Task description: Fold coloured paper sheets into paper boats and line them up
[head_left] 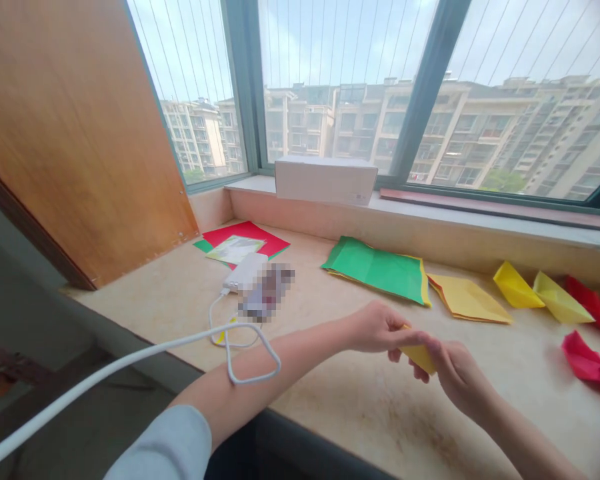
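A small piece of folded yellow paper [420,357] is held between my two hands, above the front of the counter. My left hand [377,330] pinches its upper left side, with the thumb stretched toward the other hand. My right hand [453,373] grips its right edge, thumb on top. Part of the paper is hidden behind the fingers. Just beyond my hands lies a flat folded orange-yellow paper [470,299]. To its left are green sheets [377,267] with yellow ones under them.
Folded paper shapes stand at the right: yellow [517,285], pale yellow [563,297], red [597,307] and pink [587,360]. A white power bank [247,272], a blurred phone [267,293] and red paper [250,233] lie left. A white cable [130,360] crosses my left forearm. A white box [325,181] sits on the sill.
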The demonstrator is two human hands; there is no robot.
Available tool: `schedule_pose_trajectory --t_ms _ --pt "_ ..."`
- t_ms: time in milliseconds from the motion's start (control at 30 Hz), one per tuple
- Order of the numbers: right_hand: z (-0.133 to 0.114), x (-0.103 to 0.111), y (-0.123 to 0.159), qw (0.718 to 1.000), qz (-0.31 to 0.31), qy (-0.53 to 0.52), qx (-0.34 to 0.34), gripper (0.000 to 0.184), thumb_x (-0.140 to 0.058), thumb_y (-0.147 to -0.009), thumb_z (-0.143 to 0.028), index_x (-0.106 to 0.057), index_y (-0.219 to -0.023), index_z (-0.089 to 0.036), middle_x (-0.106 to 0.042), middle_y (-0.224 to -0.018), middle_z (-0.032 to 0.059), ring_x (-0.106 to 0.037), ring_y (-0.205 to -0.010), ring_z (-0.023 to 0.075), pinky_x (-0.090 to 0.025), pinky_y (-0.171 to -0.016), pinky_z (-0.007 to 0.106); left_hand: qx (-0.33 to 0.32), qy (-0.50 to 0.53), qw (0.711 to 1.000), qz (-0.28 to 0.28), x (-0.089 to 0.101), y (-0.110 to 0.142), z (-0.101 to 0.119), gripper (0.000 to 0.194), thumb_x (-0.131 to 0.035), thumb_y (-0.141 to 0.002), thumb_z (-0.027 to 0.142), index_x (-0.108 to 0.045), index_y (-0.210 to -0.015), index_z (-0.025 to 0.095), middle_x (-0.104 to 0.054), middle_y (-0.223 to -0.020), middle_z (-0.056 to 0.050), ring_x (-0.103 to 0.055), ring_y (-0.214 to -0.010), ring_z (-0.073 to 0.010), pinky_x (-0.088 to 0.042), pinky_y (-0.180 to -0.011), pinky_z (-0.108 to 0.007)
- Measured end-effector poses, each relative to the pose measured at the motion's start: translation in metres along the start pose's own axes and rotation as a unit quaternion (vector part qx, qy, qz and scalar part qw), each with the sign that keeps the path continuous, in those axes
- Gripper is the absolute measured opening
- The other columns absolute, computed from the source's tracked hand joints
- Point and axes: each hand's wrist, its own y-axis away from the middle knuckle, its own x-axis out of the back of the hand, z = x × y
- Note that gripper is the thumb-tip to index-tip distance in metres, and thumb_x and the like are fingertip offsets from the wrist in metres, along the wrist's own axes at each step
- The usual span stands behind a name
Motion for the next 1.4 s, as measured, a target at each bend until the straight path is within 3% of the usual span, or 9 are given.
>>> schedule_pose_trajectory --t_ms 100,200,400,600,800,1033,1133,1300,1400 --pt "0.002 0.002 -0.004 0.999 -0.035 -0.002 0.002 0.059 -0.031 -0.097 -0.059 -0.070 -0.080 -0.018 -0.069 -0.065 0.0049 -0.063 -0.054 0.0169 -0.049 -0.056 0.028 -0.028 -0.060 0.996 -0.063 0.015 -0.003 -0.004 0.043 -0.046 -0.096 0.044 -0.068 -0.072 0.015 -0.063 -0.056 0.001 -0.058 -0.052 -0.0080 -0.039 -0.054 -0.017" --pt "0.003 0.007 -0.016 0.999 -0.021 0.003 -0.028 0.052 -0.037 -0.097 -0.056 -0.071 -0.088 -0.018 -0.070 -0.065 0.0040 -0.063 -0.052 0.0166 -0.050 -0.055 0.028 0.015 -0.074 0.997 -0.005 0.021 -0.008 -0.018 0.044 -0.045 -0.097 0.043 -0.067 -0.072 0.015 -0.061 -0.054 0.002 -0.057 -0.052 -0.0084 -0.040 -0.054 -0.018" --pt "0.011 0.009 -0.052 0.993 0.054 0.108 -0.010 0.049 -0.042 -0.095 -0.056 -0.072 -0.084 -0.020 -0.064 -0.055 0.0018 -0.062 -0.052 0.0172 -0.049 -0.055 0.028 0.048 0.085 0.991 0.093 0.014 -0.010 -0.045 0.032 -0.053 -0.093 0.039 -0.067 -0.097 0.011 -0.065 -0.069 -0.002 -0.059 -0.052 -0.0089 -0.043 -0.049 -0.019" --pt "0.015 -0.006 -0.046 0.993 0.080 -0.072 -0.040 0.041 -0.058 -0.087 -0.055 -0.069 -0.102 -0.019 -0.071 -0.074 0.0045 -0.064 -0.060 0.0174 -0.051 -0.056 0.028 0.077 0.162 0.974 0.138 0.007 0.000 -0.038 0.023 -0.048 -0.095 0.025 -0.066 -0.099 0.012 -0.064 -0.071 -0.002 -0.056 -0.050 -0.0066 -0.044 -0.045 -0.016" --pt "0.010 -0.002 -0.022 0.987 0.097 -0.109 -0.070 0.034 -0.062 -0.086 -0.051 -0.068 -0.088 -0.018 -0.068 -0.067 0.0039 -0.062 -0.059 0.0168 -0.052 -0.057 0.028 0.039 0.191 0.975 0.106 -0.007 0.005 -0.032 0.020 -0.053 -0.093 0.028 -0.063 -0.098 0.012 -0.065 -0.075 -0.003 -0.058 -0.048 -0.0063 -0.045 -0.045 -0.017" --pt "0.002 -0.008 -0.020 0.965 0.027 -0.240 -0.101 0.044 -0.056 -0.091 -0.050 -0.048 -0.125 -0.022 -0.066 -0.062 0.0001 -0.061 -0.050 0.0170 -0.052 -0.046 0.028 0.023 0.242 0.968 0.060 -0.008 0.013 -0.032 0.050 -0.062 -0.088 0.039 -0.046 -0.131 0.018 -0.066 -0.090 -0.007 -0.062 -0.053 -0.0075 -0.045 -0.046 -0.016" --pt "0.003 -0.014 -0.017 0.977 0.032 -0.199 -0.065 0.045 -0.050 -0.093 -0.052 -0.050 -0.128 -0.023 -0.066 -0.061 0.0007 -0.063 -0.052 0.0178 -0.055 -0.049 0.028 0.015 0.251 0.966 0.069 -0.010 0.012 -0.032 0.055 -0.067 -0.084 0.043 -0.046 -0.128 0.018 -0.064 -0.085 -0.004 -0.060 -0.053 -0.0076 -0.044 -0.046 -0.017" --pt "0.007 -0.016 -0.010 0.995 0.098 -0.028 0.014 0.039 -0.057 -0.089 -0.049 -0.063 -0.120 -0.027 -0.070 -0.109 0.0116 -0.069 -0.092 0.0271 -0.061 -0.067 0.032 0.035 0.260 0.956 0.135 -0.013 0.010 -0.028 0.058 -0.081 -0.066 0.048 -0.053 -0.106 0.017 -0.060 -0.074 0.002 -0.054 -0.053 -0.0067 -0.041 -0.047 -0.018" --pt "0.008 -0.011 -0.008 0.991 0.126 0.025 0.046 0.039 -0.059 -0.087 -0.049 -0.064 -0.121 -0.031 -0.070 -0.112 0.0094 -0.069 -0.093 0.0282 -0.061 -0.073 0.035 0.044 0.238 0.957 0.160 -0.013 0.008 -0.027 0.056 -0.082 -0.062 0.053 -0.057 -0.095 0.015 -0.056 -0.068 0.003 -0.053 -0.055 -0.0075 -0.039 -0.048 -0.018"
